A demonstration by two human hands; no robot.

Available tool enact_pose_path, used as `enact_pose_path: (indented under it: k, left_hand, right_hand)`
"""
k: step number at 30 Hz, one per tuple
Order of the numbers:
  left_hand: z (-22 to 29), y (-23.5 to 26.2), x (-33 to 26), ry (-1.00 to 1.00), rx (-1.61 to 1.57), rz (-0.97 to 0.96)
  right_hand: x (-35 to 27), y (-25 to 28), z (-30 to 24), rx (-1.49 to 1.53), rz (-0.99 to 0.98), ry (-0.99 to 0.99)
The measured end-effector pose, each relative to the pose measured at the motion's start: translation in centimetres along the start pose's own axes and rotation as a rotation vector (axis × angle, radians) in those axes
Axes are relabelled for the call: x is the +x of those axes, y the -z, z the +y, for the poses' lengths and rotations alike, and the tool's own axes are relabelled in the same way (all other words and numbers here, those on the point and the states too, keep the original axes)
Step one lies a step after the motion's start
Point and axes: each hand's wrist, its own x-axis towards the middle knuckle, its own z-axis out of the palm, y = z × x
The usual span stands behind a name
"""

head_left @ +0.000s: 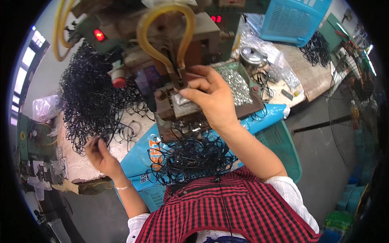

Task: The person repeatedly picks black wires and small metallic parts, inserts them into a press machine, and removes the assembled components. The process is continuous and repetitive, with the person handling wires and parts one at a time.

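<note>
Two heaps of thin black wire loops mark our progress in the head view: a large tangled heap on the paper-covered bench at our left, seemingly yet to be worked, and a smaller heap on the blue plastic sack below the machine, which we judge to be finished pieces; by that reckoning most of the stock remains. Our left hand rests at the edge of the large heap, fingers curled and pinching a few loops. Our right hand is at the small brown metal press with its yellow rubber hose, thumb and forefinger pressed together on something at the die; what it is we cannot tell. Alongside: a tray of small silvery metal clips, a round metal lid, a blue plastic crate. Loose loops straggling across the sack and bench could snag a reach.
</note>
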Motion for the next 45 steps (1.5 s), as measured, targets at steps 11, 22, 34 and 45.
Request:
enact_pose_path:
  k: [11,22,34,45]
  left_hand:
    - [14.9,-10.8,0.3,-0.848,-0.429,-0.711]
    - [14.0,-12.9,0.7,-0.853,-0.389,-0.767]
    - [10.5,-5.1,-3.7,0.077,0.285,-0.911]
    - [16.3,-3.1,-0.5,0.252,-0.259,-1.261]
  right_hand:
    - [-1.5,11.8,1.1,-1.736,0.265,0.283]
    - [-0.4,15.3,3.3,-1.314,0.305,0.429]
    - [-1.7,14.7,2.2,-1.126,0.385,0.348]
    - [-1.3,17.1,0.2,-1.086,0.324,0.217]
